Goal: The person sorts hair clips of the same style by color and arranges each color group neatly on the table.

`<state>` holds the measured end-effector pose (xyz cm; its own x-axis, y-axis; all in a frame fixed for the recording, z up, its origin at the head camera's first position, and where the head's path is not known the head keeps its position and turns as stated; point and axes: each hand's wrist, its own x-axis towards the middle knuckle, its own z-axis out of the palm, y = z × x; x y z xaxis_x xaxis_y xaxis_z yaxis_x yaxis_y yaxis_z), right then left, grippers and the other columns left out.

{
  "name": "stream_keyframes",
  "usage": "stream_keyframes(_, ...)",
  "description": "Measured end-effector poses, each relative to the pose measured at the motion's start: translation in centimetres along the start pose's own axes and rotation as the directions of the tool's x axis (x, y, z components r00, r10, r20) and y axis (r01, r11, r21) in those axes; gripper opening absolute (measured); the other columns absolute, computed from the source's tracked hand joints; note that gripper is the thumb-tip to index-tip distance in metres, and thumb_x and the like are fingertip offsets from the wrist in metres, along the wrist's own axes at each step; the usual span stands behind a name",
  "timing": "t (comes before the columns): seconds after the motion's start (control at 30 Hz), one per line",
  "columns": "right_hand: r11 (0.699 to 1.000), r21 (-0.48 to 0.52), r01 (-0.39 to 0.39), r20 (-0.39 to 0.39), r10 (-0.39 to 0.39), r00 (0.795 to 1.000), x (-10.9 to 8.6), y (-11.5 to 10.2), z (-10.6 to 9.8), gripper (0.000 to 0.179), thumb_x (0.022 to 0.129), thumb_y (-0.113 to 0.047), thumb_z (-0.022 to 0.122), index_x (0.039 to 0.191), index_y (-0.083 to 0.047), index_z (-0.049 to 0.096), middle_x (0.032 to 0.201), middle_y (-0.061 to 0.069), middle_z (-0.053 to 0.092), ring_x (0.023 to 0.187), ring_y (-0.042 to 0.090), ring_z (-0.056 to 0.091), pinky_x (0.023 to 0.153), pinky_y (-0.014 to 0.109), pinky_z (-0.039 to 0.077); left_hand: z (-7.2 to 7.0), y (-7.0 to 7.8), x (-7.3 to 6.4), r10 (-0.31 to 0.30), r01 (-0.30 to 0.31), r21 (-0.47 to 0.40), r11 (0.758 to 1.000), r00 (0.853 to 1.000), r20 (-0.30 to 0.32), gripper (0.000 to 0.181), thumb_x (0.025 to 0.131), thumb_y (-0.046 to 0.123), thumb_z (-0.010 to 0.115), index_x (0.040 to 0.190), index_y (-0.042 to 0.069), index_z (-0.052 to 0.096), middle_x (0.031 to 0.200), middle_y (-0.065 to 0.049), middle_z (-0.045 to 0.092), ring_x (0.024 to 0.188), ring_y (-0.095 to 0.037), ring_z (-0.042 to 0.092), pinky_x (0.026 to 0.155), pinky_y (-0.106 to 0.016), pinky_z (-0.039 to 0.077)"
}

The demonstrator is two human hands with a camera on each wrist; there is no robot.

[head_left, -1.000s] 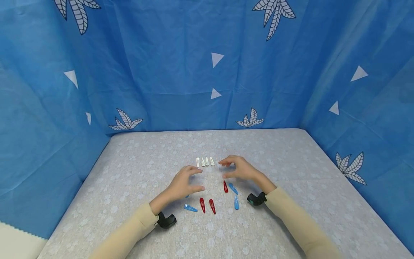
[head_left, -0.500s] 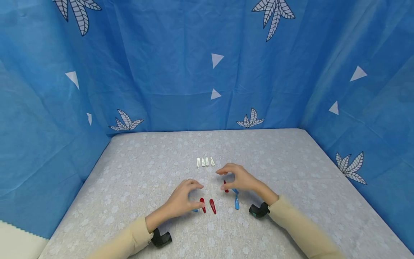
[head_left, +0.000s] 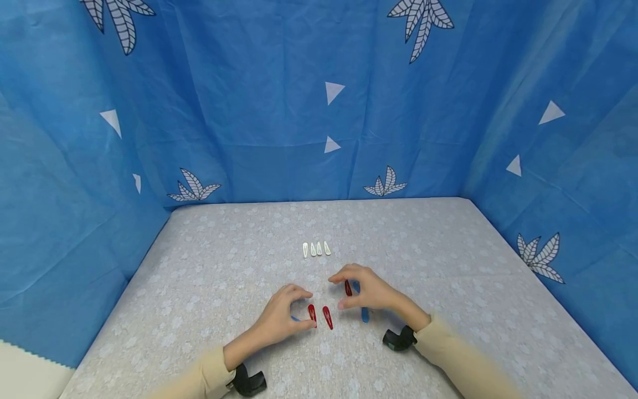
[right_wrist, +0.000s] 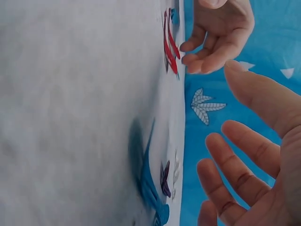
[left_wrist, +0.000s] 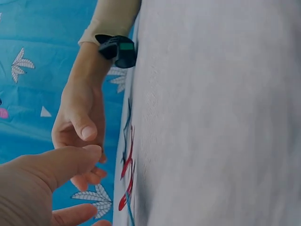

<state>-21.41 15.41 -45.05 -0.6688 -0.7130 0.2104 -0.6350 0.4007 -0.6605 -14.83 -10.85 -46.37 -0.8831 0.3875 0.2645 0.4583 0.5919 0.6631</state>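
Observation:
My left hand (head_left: 279, 318) hovers over the table with thumb and fingers spread apart, holding nothing. Nearest to it lies a red snap hair clip (head_left: 312, 311), with another red hair clip (head_left: 327, 317) just to the right. A bit of a blue hair clip (head_left: 295, 318) peeks out beneath that hand. My right hand (head_left: 371, 288), fingers loosely bent and holding nothing, is above a third red hair clip (head_left: 348, 288) and a partly covered blue hair clip (head_left: 356, 286). Another blue hair clip (head_left: 365, 316) shows below its wrist; the right wrist view has a blue hair clip (right_wrist: 149, 188) up close.
Several white hair clips (head_left: 319, 249) lie in a row farther back on the patterned tablecloth (head_left: 239, 238). A blue curtain (head_left: 279, 111) with leaf and triangle prints encloses the table at the back and sides.
Both hands have come nearer to the body: the left from beside the white clips to the red ones, the right down over the third red clip and blue clips. The clips stay put.

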Motion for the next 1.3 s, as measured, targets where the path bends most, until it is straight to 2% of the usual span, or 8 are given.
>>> stream_keyframes(0.17, 1.000, -0.017, 0.024, 0.011, -0.024, 1.000, -0.1, -0.4, 0.6, 0.055, 0.075, -0.031, 0.085, 0.123, -0.010, 0.067, 0.114, 0.003, 0.068, 0.088, 0.023, 0.057, 0.075, 0.034, 0.048, 0.5, -0.2, -0.3, 0.000, 0.000, -0.018, 1.000, 1.000, -0.010, 0.051, 0.068, 0.027, 0.089, 0.111, 0.007, 0.070, 0.105, 0.001, 0.064, 0.093, -0.018, 0.059, 0.080, -0.032, 0.049)
stream_keyframes(0.27, 0.999, -0.035, 0.042, 0.020, -0.041, 0.999, -0.2, -0.6, 1.0, 0.055, 0.073, -0.031, 0.086, 0.122, -0.011, 0.068, 0.111, 0.002, 0.068, 0.083, 0.022, 0.054, 0.071, 0.031, 0.047, 0.8, -0.3, -0.4, 0.004, -0.004, -0.001, 1.000, 1.000, -0.025, 0.051, 0.068, 0.028, 0.089, 0.110, 0.008, 0.070, 0.105, 0.001, 0.064, 0.093, -0.017, 0.058, 0.087, -0.038, 0.049)
stream_keyframes(0.4, 0.995, -0.066, 0.071, 0.039, -0.068, 0.997, -0.2, -0.7, 1.5, 0.056, 0.072, -0.034, 0.087, 0.120, -0.012, 0.069, 0.109, 0.000, 0.069, 0.089, 0.017, 0.055, 0.075, 0.029, 0.047, 1.1, -0.3, -0.5, 0.018, -0.016, 0.038, 0.999, 0.999, -0.047, 0.050, 0.067, 0.029, 0.090, 0.108, 0.009, 0.071, 0.104, 0.003, 0.063, 0.095, -0.016, 0.057, 0.089, -0.040, 0.049)
stream_keyframes(0.47, 0.993, -0.084, 0.077, 0.046, -0.073, 0.996, -0.2, -0.8, 1.7, 0.056, 0.070, -0.036, 0.087, 0.119, -0.013, 0.070, 0.110, -0.002, 0.069, 0.094, 0.014, 0.056, 0.080, 0.028, 0.048, 1.3, -0.3, -0.5, 0.026, -0.023, 0.057, 0.998, 0.998, -0.054, 0.051, 0.066, 0.029, 0.090, 0.108, 0.009, 0.071, 0.103, 0.003, 0.062, 0.095, -0.016, 0.057, 0.083, -0.037, 0.050)
stream_keyframes(0.63, 0.988, -0.142, 0.068, 0.057, -0.061, 0.997, -0.3, -1.0, 2.1, 0.056, 0.068, -0.040, 0.088, 0.116, -0.017, 0.071, 0.109, -0.007, 0.069, 0.100, 0.009, 0.055, 0.086, 0.028, 0.046, 1.6, -0.5, -0.6, 0.030, -0.025, 0.089, 0.996, 0.998, -0.054, 0.052, 0.064, 0.029, 0.091, 0.107, 0.007, 0.071, 0.103, 0.003, 0.062, 0.097, -0.015, 0.056, 0.084, -0.036, 0.050)
stream_keyframes(0.93, 0.973, -0.224, 0.049, 0.093, -0.029, 0.995, -0.4, -1.4, 2.7, 0.054, 0.067, -0.047, 0.087, 0.114, -0.023, 0.072, 0.107, -0.012, 0.065, 0.100, 0.006, 0.052, 0.085, 0.031, 0.042, 1.9, -0.6, -0.6, 0.049, -0.042, 0.112, 0.993, 0.997, -0.065, 0.049, 0.062, 0.028, 0.092, 0.102, 0.006, 0.073, 0.103, 0.003, 0.062, 0.097, -0.016, 0.056, 0.084, -0.036, 0.050)
stream_keyframes(1.13, 0.970, -0.243, 0.022, 0.090, 0.001, 0.996, -0.4, -1.5, 3.0, 0.053, 0.067, -0.048, 0.087, 0.113, -0.025, 0.072, 0.106, -0.014, 0.062, 0.099, 0.004, 0.050, 0.082, 0.028, 0.037, 2.0, -0.6, -0.6, 0.064, -0.054, 0.130, 0.990, 0.996, -0.069, 0.046, 0.063, 0.028, 0.092, 0.099, 0.006, 0.074, 0.102, 0.003, 0.063, 0.095, -0.015, 0.055, 0.081, -0.034, 0.050)
stream_keyframes(1.3, 0.964, -0.263, 0.031, 0.080, -0.010, 0.997, -0.4, -1.6, 3.1, 0.051, 0.068, -0.047, 0.086, 0.112, -0.025, 0.073, 0.105, -0.014, 0.061, 0.098, 0.004, 0.050, 0.081, 0.027, 0.036, 2.0, -0.6, -0.6, 0.063, -0.054, 0.128, 0.990, 0.996, -0.065, 0.043, 0.064, 0.028, 0.091, 0.098, 0.007, 0.074, 0.103, 0.003, 0.063, 0.096, -0.015, 0.055, 0.082, -0.034, 0.049)
